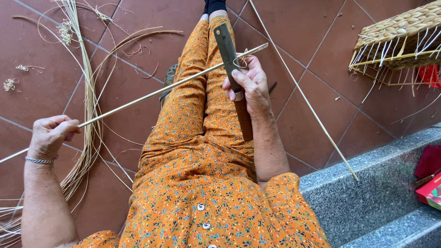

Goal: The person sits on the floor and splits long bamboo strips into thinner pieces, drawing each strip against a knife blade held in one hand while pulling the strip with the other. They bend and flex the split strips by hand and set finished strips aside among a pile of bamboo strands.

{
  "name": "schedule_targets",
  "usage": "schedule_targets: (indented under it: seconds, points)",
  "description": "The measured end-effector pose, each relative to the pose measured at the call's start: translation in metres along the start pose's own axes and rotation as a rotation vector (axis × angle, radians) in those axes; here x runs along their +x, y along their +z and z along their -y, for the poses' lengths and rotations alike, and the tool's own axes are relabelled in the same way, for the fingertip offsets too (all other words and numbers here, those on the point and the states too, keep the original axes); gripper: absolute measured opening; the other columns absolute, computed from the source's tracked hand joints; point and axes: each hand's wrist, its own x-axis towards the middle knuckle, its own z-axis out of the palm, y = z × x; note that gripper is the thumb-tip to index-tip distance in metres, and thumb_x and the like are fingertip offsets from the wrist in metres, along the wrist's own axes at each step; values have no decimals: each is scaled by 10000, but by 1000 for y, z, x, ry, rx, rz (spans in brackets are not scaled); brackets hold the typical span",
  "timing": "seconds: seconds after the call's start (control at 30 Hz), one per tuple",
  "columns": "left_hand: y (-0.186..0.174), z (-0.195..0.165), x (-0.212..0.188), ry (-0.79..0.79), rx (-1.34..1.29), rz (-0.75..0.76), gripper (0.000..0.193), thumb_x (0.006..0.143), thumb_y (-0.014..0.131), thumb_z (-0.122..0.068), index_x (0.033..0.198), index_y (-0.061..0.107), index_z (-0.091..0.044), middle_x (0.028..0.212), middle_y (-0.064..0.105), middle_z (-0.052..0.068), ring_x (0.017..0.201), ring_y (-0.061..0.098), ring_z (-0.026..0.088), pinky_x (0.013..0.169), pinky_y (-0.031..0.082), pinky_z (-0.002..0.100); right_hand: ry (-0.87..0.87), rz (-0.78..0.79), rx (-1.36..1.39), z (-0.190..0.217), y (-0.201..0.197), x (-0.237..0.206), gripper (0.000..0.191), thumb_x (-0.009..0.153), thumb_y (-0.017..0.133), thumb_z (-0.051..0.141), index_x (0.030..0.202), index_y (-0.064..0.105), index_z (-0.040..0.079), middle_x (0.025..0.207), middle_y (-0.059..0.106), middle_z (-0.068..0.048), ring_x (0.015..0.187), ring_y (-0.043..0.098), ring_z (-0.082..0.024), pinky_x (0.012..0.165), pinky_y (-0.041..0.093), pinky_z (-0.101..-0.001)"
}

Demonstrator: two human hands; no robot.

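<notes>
Head view: you sit with your legs stretched over a brown tiled floor [321,59], in an orange flowered dress [202,151]. Your right hand [248,85] is closed around the wooden handle of a knife [228,50]; the flat grey blade points away from you along your leg, and your thumb lies along the handle near the blade. A long pale cane [170,85] runs slantwise across your lap. Its far end passes over the blade just above your right hand, touching it there. Your left hand [53,131], with a thin bracelet on the wrist, pinches the same cane lower down between thumb and curled fingers; the cane goes on past that hand to the left edge of the frame.

Left of your legs, a bundle of thin pale strips [89,115] lies on the floor, with loose shavings near it. A second long cane [303,96] rests slanted to your right, its lower end on a grey stone step [367,193]. An unfinished woven basket [399,36] shows at upper right, well apart from both hands.
</notes>
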Motion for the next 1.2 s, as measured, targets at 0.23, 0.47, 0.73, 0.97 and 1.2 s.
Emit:
schedule_targets:
  seconds: [0.23,0.47,0.73,0.97,1.2]
  points:
    - [34,-39,17,-119,231,-67,248,1048,689,-260,1014,759,-24,813,701,60,682,637,96,630,526,279,24,7,-53,-22,16,-2,301,1046,554,53,1297,389,37,838,689,-153,555,603,-134,513,510,-234]
    - [161,-128,17,534,216,144,182,1026,675,-167,1135,723,-29,900,750,63,787,693,95,704,558,258,160,131,-51,-55,57,-11,257,1066,540,71,1269,391,20,836,695,-139,572,609,-117,526,502,-214]
    - [206,-161,21,526,90,97,118,972,765,-103,1029,748,-2,799,727,99,679,617,105,589,502,276,225,150,-28,-61,58,-13,311,1047,560,81,1305,406,2,838,703,-145,564,620,-124,526,497,-211]
    - [186,-140,28,514,153,67,126,967,768,-122,1035,762,-16,783,711,35,675,593,43,589,488,247,171,65,-75,-67,48,-4,313,1040,553,78,1316,427,-2,819,695,-140,537,607,-125,493,496,-220]
    - [132,-113,26,324,85,39,105,986,746,-95,1076,744,-39,860,677,-32,750,569,16,647,487,215,113,26,104,-35,6,32,365,1042,516,41,1392,416,16,802,683,-135,565,627,-170,529,541,-276]
